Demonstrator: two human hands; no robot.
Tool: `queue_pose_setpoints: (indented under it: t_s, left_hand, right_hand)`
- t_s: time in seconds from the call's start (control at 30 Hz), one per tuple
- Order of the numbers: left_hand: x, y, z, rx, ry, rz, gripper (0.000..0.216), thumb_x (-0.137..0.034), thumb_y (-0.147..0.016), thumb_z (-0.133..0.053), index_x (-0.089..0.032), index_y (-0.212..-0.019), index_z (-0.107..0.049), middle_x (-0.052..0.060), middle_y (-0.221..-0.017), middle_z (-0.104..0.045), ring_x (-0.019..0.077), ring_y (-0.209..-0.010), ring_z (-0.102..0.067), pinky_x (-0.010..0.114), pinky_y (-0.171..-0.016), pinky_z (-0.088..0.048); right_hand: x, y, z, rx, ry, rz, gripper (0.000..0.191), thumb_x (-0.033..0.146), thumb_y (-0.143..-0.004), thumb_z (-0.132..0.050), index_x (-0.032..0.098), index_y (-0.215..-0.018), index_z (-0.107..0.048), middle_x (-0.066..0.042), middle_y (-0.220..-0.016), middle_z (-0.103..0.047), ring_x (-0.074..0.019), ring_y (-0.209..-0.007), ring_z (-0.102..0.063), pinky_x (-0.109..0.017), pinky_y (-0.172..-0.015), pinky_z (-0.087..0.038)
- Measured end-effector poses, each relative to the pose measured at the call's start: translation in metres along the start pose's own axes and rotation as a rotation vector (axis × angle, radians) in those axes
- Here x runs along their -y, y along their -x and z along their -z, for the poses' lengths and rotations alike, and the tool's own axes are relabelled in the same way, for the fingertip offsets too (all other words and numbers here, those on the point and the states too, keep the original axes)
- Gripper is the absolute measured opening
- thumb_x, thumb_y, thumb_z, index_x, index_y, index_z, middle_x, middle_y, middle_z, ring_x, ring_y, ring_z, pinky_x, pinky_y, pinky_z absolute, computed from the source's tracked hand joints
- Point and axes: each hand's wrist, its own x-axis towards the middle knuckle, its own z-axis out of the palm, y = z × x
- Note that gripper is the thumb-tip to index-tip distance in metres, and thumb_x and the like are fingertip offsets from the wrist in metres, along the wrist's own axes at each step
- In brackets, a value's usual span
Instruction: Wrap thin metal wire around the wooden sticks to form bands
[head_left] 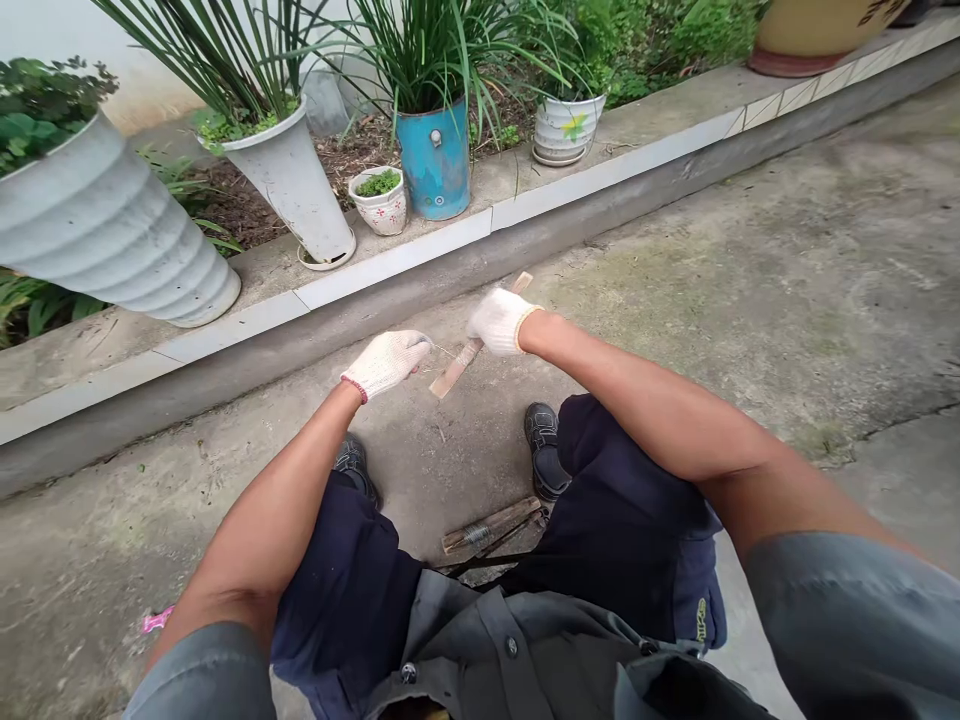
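Note:
My right hand (501,320), in a white knit glove, is closed around the middle of a flat wooden stick (451,377). The stick slants, one end showing beyond the hand and the other below it. Thin wire or string (442,348) is wound on the stick and runs from it toward my left hand. My left hand (388,361), gloved the same way, has its fingers pinched on that thin strand. Whether it is wire or string I cannot tell. Between my feet lies another piece of wood (491,525) with grey wire wound round it.
A low tiled ledge (420,243) crosses in front of me. On it stand a tall white pot (289,185), a small patterned pot (381,208), a blue pot (435,160) and other planters. Dark tool-like pieces (517,530) lie beside the wire-wound wood. A pink scrap (157,620) lies on the concrete.

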Motion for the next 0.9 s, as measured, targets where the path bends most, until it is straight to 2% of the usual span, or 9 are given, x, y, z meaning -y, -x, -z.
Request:
queue_pose_setpoints:
  t_s: [0.1,0.2,0.33,0.43,0.53,0.7,0.8,0.9]
  left_hand:
    - [0.01,0.0,-0.001,0.014,0.092,-0.009,0.032,-0.042,-0.093,-0.05,-0.019,-0.091,-0.071,0.0,-0.067,-0.066,0.0132,-0.057,-0.057,0.022,-0.055,-0.043]
    - [0.011,0.001,-0.01,0.113,0.277,-0.007,0.032,-0.045,-0.093,-0.054,-0.018,-0.082,-0.067,0.002,-0.07,-0.067,0.0134,-0.06,-0.061,0.023,-0.059,-0.048]
    - [0.0,0.002,-0.026,0.199,0.555,0.039,0.029,-0.043,-0.096,-0.054,-0.017,-0.089,-0.064,0.004,-0.073,-0.069,0.0132,-0.059,-0.063,0.027,-0.063,-0.055]
    - [-0.007,0.002,-0.037,0.227,0.651,0.072,0.024,-0.038,-0.096,-0.054,-0.016,-0.096,-0.063,0.004,-0.073,-0.069,0.0133,-0.058,-0.065,0.027,-0.062,-0.055]
    - [-0.01,0.002,-0.044,0.27,0.63,0.08,0.025,-0.038,-0.096,-0.054,-0.015,-0.1,-0.063,0.004,-0.075,-0.07,0.014,-0.059,-0.067,0.026,-0.06,-0.054]
    - [-0.021,0.009,-0.047,0.316,0.55,0.109,0.025,-0.037,-0.096,-0.052,-0.015,-0.101,-0.063,0.002,-0.072,-0.068,0.0138,-0.059,-0.066,0.026,-0.062,-0.053]
    - [-0.027,0.01,-0.04,0.273,0.362,0.107,0.023,-0.037,-0.095,-0.05,-0.017,-0.092,-0.063,0.0,-0.068,-0.065,0.0132,-0.056,-0.062,0.025,-0.06,-0.051]
    - [-0.024,0.007,-0.025,0.137,0.078,0.072,0.026,-0.036,-0.095,-0.046,-0.019,-0.085,-0.063,-0.001,-0.066,-0.064,0.0135,-0.054,-0.059,0.025,-0.057,-0.044]
  right_hand:
    - [-0.003,0.01,0.001,0.042,-0.246,0.116,0.013,0.019,-0.078,-0.068,0.019,-0.089,-0.074,-0.005,-0.078,-0.069,-0.0181,-0.076,-0.059,-0.031,-0.074,-0.04]
    - [-0.007,0.015,0.005,-0.022,-0.43,0.129,0.018,0.034,-0.082,-0.067,0.019,-0.091,-0.072,-0.002,-0.074,-0.066,-0.0157,-0.071,-0.054,-0.028,-0.066,-0.037]
    - [-0.012,0.009,0.011,-0.222,-0.443,-0.013,0.031,0.045,-0.086,-0.061,0.019,-0.099,-0.069,-0.004,-0.08,-0.067,-0.016,-0.071,-0.056,-0.027,-0.064,-0.036]
    - [-0.02,-0.001,0.007,-0.309,-0.391,-0.171,0.03,0.042,-0.09,-0.057,0.019,-0.106,-0.069,-0.01,-0.093,-0.071,-0.0203,-0.08,-0.062,-0.029,-0.068,-0.039]
    - [-0.029,-0.008,0.0,-0.328,-0.322,-0.285,0.027,0.033,-0.092,-0.054,0.02,-0.112,-0.069,-0.014,-0.104,-0.073,-0.0251,-0.091,-0.066,-0.033,-0.076,-0.044]
    - [-0.038,-0.012,-0.004,-0.342,-0.155,-0.349,0.03,0.018,-0.089,-0.055,0.015,-0.114,-0.071,-0.019,-0.107,-0.073,-0.031,-0.101,-0.068,-0.038,-0.083,-0.047]
    - [-0.036,-0.013,-0.004,-0.185,-0.038,-0.369,0.03,0.014,-0.085,-0.059,0.011,-0.11,-0.075,-0.021,-0.103,-0.074,-0.033,-0.103,-0.069,-0.042,-0.088,-0.046]
    - [-0.028,-0.01,-0.007,-0.035,0.06,-0.312,0.027,0.012,-0.085,-0.059,0.009,-0.105,-0.077,-0.021,-0.1,-0.074,-0.0331,-0.104,-0.068,-0.045,-0.092,-0.044]
